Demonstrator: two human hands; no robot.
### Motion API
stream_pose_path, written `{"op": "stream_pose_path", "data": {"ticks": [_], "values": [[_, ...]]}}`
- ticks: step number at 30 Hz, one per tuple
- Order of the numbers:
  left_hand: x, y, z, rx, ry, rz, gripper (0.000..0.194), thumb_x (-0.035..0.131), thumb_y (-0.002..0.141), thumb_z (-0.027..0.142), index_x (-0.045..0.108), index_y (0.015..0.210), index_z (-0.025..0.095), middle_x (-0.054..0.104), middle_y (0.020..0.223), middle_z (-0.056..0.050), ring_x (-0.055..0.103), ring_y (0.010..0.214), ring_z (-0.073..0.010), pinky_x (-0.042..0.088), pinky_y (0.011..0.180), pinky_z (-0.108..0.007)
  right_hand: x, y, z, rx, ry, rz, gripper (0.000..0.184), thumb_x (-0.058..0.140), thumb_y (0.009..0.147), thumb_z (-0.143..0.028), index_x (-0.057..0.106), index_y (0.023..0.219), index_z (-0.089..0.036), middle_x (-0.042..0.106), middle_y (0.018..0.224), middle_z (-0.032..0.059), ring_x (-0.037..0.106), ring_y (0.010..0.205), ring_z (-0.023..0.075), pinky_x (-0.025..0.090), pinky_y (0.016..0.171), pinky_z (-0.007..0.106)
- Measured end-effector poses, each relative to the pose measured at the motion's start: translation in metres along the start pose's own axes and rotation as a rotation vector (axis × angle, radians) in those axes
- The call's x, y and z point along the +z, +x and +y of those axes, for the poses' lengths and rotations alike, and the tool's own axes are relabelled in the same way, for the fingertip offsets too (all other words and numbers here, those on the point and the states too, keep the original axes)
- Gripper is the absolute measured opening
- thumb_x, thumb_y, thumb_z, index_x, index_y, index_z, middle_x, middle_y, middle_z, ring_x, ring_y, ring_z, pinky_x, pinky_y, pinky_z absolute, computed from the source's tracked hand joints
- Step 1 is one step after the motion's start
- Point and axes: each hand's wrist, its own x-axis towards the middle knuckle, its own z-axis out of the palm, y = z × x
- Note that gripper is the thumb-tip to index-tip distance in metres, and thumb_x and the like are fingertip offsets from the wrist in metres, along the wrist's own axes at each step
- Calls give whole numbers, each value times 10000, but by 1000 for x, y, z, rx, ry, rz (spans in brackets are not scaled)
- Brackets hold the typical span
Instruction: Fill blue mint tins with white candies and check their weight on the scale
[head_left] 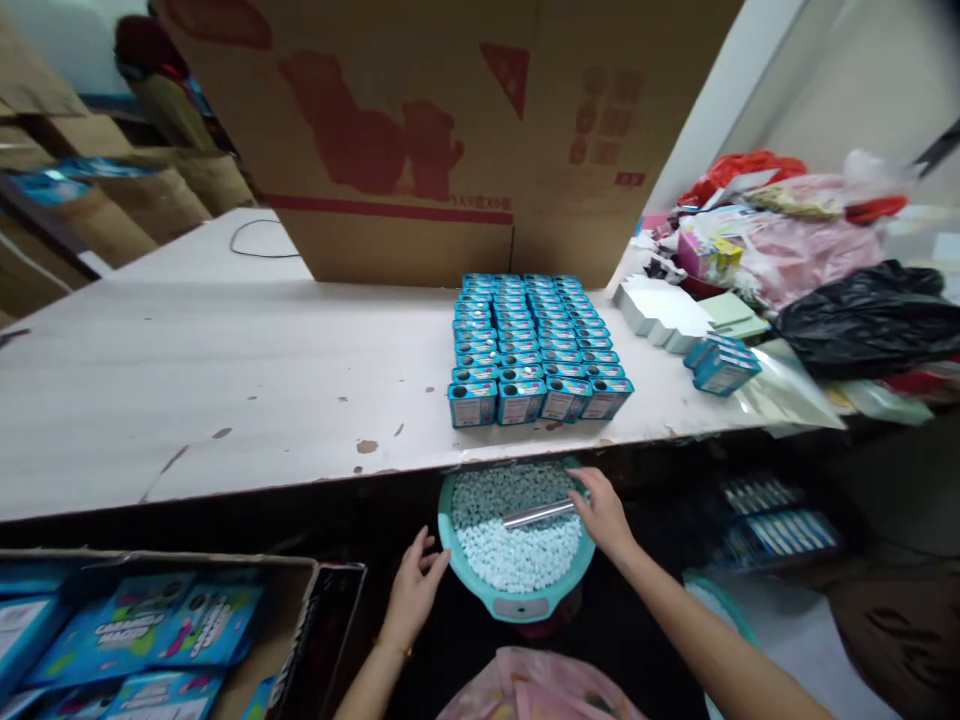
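A teal plastic basin point(497, 603) filled with small white pellet-like pieces point(517, 560) sits low in front of me, its far part shaded under the table edge. My right hand point(606, 515) is over the basin's right rim, its fingers closed around the near end of a shiny metal tube point(536, 515) that lies across the pieces. At the left rim, my left hand point(414, 588) has its fingers loosely bent and apart, with the thumb close to the rim. It holds nothing that I can see.
Rows of small blue boxes point(521, 345) stand on the white table point(225, 370), before a large cardboard carton point(420, 120). More blue boxes point(721, 365), white cards point(664, 310) and a black bag point(870, 315) lie right. An open carton point(300, 600) with blue packs is lower left.
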Motion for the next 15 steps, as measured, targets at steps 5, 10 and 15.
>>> {"op": "stream_pose_path", "data": {"ticks": [5, 10, 15], "values": [[20, 49, 25, -20, 102, 18, 300, 625, 561, 280, 572, 807, 114, 595, 788, -75, 573, 780, -212, 446, 677, -314, 38, -52, 81, 493, 168, -26, 426, 476, 679, -272, 489, 1092, -171, 557, 1029, 84, 520, 951, 218, 400, 800, 323], [32, 62, 48, -27, 118, 57, 72, 582, 537, 106, 548, 595, 131, 551, 540, -15, 568, 649, -193, 434, 591, -287, 58, -36, 93, 557, 392, 18, 312, 473, 625, -246, 557, 915, -166, 630, 826, 51, 581, 790, 201, 432, 701, 282], [25, 21, 46, -88, -3, 21, 130, 558, 563, 99, 544, 690, 128, 562, 551, -4, 541, 501, -133, 424, 472, -250, 45, -29, 98, 552, 477, -12, 236, 441, 543, -164, 564, 744, -150, 626, 665, 28, 589, 649, 183, 438, 588, 251]]}}
